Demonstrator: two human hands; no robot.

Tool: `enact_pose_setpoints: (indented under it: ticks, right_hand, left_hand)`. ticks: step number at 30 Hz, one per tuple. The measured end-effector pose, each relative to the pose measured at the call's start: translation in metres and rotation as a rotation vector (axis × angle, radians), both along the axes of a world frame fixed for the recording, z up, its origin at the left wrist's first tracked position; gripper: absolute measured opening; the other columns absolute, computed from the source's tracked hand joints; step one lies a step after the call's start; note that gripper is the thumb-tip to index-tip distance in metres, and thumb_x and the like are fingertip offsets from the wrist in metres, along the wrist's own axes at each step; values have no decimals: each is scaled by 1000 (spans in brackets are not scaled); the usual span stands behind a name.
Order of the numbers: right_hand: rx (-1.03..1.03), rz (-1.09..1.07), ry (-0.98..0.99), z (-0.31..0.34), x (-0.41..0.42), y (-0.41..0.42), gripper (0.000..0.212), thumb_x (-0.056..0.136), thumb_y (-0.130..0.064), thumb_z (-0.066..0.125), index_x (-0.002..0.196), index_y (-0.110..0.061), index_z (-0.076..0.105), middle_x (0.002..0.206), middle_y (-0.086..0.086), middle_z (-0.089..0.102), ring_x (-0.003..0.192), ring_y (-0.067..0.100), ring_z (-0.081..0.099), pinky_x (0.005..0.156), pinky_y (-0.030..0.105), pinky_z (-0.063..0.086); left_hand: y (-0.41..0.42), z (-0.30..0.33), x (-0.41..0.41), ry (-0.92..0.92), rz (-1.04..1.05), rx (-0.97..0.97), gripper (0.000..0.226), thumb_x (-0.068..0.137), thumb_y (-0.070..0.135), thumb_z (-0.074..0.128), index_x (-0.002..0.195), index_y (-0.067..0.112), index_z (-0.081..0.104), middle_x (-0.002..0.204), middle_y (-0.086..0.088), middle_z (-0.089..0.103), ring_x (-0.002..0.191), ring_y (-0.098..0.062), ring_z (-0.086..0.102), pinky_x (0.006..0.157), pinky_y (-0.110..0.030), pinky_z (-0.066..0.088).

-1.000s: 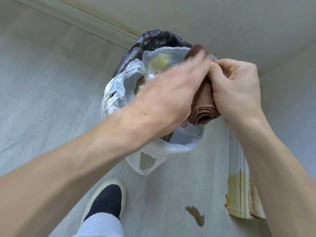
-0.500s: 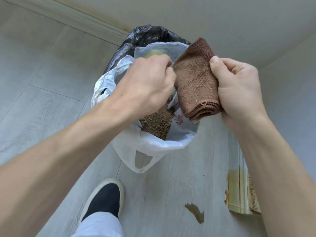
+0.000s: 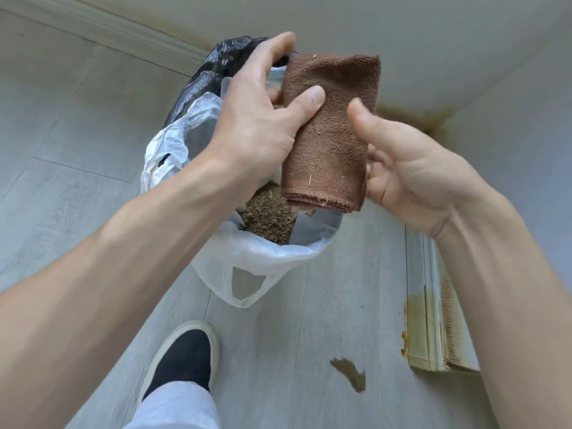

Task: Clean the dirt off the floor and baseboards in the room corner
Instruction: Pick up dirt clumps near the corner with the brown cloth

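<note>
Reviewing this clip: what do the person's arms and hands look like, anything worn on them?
Both forearms are bare up to the frame edge, with no sleeves in view. The left hand and right hand wear no gloves, rings, watch or bands. Fingernails are short and unpainted.

Folded brown terry cloth has passed from right hand to left hand: left thumb now pinches it w/ fingers behind, where 0.5 s ago left was a fist over the white plastic bag. Right hand has let go, palm open beside cloth. Cloth now upright, more unfolded.
</note>
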State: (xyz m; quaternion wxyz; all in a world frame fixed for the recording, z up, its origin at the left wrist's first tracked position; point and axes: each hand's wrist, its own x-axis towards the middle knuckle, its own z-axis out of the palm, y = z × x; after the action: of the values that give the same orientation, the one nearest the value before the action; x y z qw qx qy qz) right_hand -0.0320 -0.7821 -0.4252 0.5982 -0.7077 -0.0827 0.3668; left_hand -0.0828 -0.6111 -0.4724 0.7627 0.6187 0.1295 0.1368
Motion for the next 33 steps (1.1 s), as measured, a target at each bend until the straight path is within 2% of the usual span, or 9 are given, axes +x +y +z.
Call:
enact_pose_setpoints:
  ticks: [5,8,11,13,17,21,25,28,33]
  right_hand:
    - [-63,-272,-20,-7,-4,18,30,101,-34,64,113,-9,74,107,4,79,102,22,75,100,51,56]
    - [-28,-377,-87,-6,-1,28,20,100,-27,65,104,-9,73,88,0,78,77,16,75,64,35,61]
    - [2,-506,-185,-5,7,37,12,97,-21,67,95,-10,68,78,4,73,64,19,71,48,27,49]
    - [4,-545,-251,-8,11,40,20,96,-22,69,103,-4,69,90,10,78,77,24,76,55,35,59]
    - [18,-555,-294,-12,14,45,27,95,-24,69,108,0,71,101,16,78,89,31,77,73,52,64]
    - [-78,-544,-400,-19,15,37,26,86,-35,72,87,-8,74,88,6,79,86,28,77,79,53,63]
    - [-45,-559,-375,-20,15,33,33,90,-36,71,91,-3,73,96,13,79,94,35,76,82,61,60]
    - [-19,-576,-390,-18,17,29,32,92,-33,71,90,-1,74,96,17,78,94,36,75,81,61,60]
    - [17,-593,-422,-21,19,27,33,92,-32,70,88,1,74,93,16,78,90,32,77,82,58,61]
  left_hand:
    - [-7,-2,0,93,46,258,60,100,29,63,154,18,39,125,-3,68,110,-11,68,99,-36,55]
    - [-14,10,-23,-90,51,738,54,101,22,46,155,16,44,153,-4,51,141,-16,48,117,-40,38]
    - [-13,18,-52,-105,-62,997,42,84,23,40,95,26,80,99,-3,79,97,-30,73,84,-47,58]
    - [-2,28,-55,-106,51,1016,38,79,18,41,82,24,79,76,2,75,75,-27,71,70,-42,57]
    - [3,34,-48,-136,-76,1035,62,82,12,31,129,25,70,133,0,69,125,-19,63,107,-37,50]
    - [12,24,-47,214,-240,1190,43,69,18,35,81,35,73,87,-1,76,84,-33,70,78,-45,59]
    - [10,32,-42,49,-182,1162,64,82,12,36,138,28,63,138,-3,65,127,-24,60,107,-40,48]
    - [9,22,-42,328,-363,1364,40,84,12,48,109,29,74,107,-13,71,96,-39,65,82,-46,57]
    - [2,32,-41,162,-328,1367,55,83,18,38,129,35,63,119,-3,69,109,-33,62,90,-45,53]
